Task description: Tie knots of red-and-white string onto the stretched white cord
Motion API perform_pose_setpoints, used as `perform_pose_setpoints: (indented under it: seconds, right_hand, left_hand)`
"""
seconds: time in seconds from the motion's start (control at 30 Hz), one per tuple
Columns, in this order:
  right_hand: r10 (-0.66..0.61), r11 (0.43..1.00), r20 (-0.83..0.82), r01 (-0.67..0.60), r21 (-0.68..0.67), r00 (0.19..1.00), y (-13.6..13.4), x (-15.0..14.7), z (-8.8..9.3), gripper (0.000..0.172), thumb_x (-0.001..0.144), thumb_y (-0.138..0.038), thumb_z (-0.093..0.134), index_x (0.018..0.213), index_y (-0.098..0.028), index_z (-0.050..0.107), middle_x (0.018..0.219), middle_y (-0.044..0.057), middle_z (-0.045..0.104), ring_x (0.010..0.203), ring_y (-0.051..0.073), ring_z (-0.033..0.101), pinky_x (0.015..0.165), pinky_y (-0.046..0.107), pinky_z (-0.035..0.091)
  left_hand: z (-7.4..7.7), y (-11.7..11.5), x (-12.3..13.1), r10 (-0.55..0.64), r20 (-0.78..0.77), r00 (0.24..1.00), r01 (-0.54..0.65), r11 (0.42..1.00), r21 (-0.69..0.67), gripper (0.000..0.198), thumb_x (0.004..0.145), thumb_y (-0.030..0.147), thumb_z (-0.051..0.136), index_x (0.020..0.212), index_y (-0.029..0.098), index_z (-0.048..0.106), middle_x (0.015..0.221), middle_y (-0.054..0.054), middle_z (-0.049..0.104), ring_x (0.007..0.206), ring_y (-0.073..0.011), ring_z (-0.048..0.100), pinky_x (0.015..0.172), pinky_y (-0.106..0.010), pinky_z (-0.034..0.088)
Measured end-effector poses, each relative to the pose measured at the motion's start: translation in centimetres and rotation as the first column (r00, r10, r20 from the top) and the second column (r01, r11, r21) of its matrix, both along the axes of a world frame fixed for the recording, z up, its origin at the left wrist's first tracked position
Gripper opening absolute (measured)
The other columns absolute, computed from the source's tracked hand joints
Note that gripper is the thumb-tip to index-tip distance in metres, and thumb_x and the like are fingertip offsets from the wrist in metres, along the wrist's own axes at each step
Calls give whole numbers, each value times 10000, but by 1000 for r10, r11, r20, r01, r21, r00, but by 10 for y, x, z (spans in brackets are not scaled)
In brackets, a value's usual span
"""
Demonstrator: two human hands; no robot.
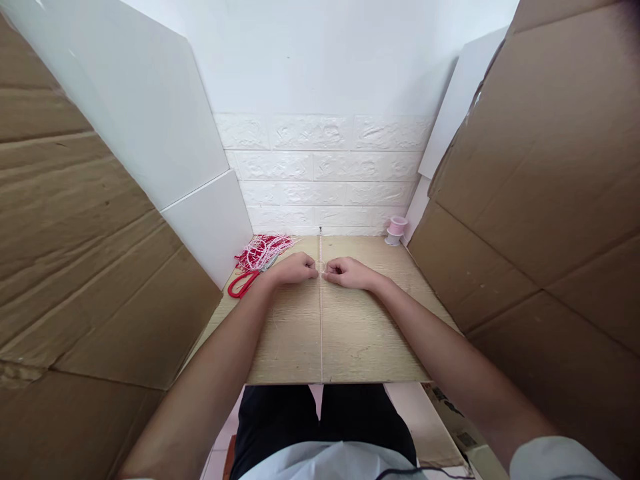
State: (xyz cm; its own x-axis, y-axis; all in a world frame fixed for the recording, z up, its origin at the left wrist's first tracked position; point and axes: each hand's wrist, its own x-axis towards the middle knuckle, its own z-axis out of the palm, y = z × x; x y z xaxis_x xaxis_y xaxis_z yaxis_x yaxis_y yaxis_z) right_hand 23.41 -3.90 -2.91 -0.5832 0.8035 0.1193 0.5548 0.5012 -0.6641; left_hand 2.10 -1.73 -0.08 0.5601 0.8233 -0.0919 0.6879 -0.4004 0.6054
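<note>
A pale cord [321,327] runs straight down the middle of the wooden table, from a small dark hook [321,229] at the back to the front edge. Its upper part looks thicker and knotted. Just left of the cord, my left hand [299,268] has its fingers pinched together. My right hand [346,273] is pinched on the other side, close to the cord. A thin pale thread makes a small loop between the two hands, and its ends reach the fingertips of both.
Red-handled scissors [243,284] lie at the back left beside a heap of red and white cords [263,252]. Pink and white spools [396,230] stand at the back right. Cardboard panels [540,200] rise on both sides, and a white brick-patterned wall [325,167] stands behind.
</note>
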Motion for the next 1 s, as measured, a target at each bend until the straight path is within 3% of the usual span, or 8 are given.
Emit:
perform_pose_setpoints:
  seconds: [0.33,1.0]
  right_hand:
    - [12,987,-77,-24,-160,997,5,5,0,231,774,-330,527,631,-180,425,602,-55,351,584,89,331,560,238,250]
    - [-82,997,61,82,-4,995,2,4,4,214,745,-266,468,563,-179,397,579,-43,330,573,90,322,553,249,224]
  left_hand:
    - [-2,2,-3,-4,7,1000,4,1000,15,200,666,340,548,552,176,529,541,33,416,531,-113,361,517,-274,234]
    - [-7,7,-7,39,-39,998,-36,997,66,250,679,357,557,513,188,478,523,29,383,512,-116,337,513,-291,223]
